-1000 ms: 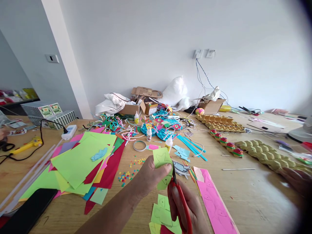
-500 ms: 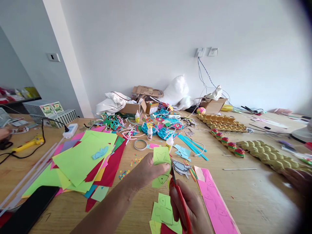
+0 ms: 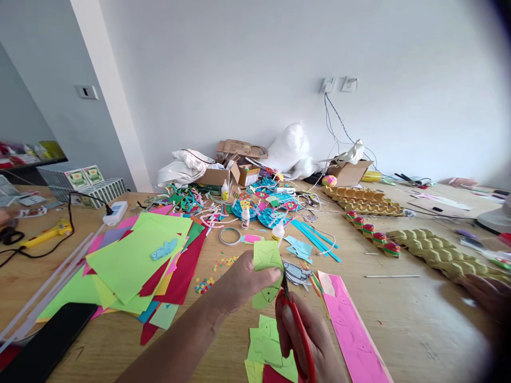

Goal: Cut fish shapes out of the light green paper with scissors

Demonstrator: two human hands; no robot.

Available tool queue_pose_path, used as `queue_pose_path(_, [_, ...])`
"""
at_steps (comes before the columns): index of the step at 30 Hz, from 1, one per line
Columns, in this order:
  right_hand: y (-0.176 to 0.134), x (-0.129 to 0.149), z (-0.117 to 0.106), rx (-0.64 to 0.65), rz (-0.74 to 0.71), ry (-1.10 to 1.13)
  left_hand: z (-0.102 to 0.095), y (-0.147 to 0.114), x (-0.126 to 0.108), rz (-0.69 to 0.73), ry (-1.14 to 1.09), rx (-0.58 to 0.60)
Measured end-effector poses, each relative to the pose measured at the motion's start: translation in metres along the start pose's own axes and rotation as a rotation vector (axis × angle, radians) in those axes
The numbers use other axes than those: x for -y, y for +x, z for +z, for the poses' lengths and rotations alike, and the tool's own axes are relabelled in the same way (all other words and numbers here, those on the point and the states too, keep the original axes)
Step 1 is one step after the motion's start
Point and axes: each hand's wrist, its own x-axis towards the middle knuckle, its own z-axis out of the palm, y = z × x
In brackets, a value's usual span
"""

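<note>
Pinched between the thumb and fingers of my left hand [image 3: 251, 279] is a piece of light green paper [image 3: 266, 254] with a fish drawn on it. My right hand [image 3: 309, 332] grips red-handled scissors [image 3: 302, 335], whose dark blades meet the right edge of that paper. Below, more green paper pieces [image 3: 266, 343] with pencil outlines lie on the table. A grey-blue paper fish [image 3: 297, 274] rests just beyond the scissors. To the right lies a pink paper strip [image 3: 353, 330] with drawn outlines.
Coloured sheets [image 3: 131, 260] are heaped at left beside a black phone [image 3: 50, 340]. Glue bottles [image 3: 278, 232] and a tape roll [image 3: 230, 236] stand ahead. Egg cartons [image 3: 435, 250] lie at right, where another person's hand [image 3: 485, 292] reaches in. A yellow glue gun [image 3: 48, 234] is far left.
My left hand and the green paper have shifted slightly right. The scissors have moved a little along the paper's right edge. At far left, another person's hand has drawn back.
</note>
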Motion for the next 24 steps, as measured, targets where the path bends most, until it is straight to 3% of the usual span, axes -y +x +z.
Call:
queue_pose_path(12, [0.000, -0.007, 0.002, 0.000, 0.012, 0.116, -0.004, 0.000, 0.001, -0.013, 0.027, 0.024])
queue_pose_path(24, [0.001, -0.016, -0.003, 0.078, 0.000, 0.064, -0.011, 0.001, 0.004, -0.064, 0.080, 0.025])
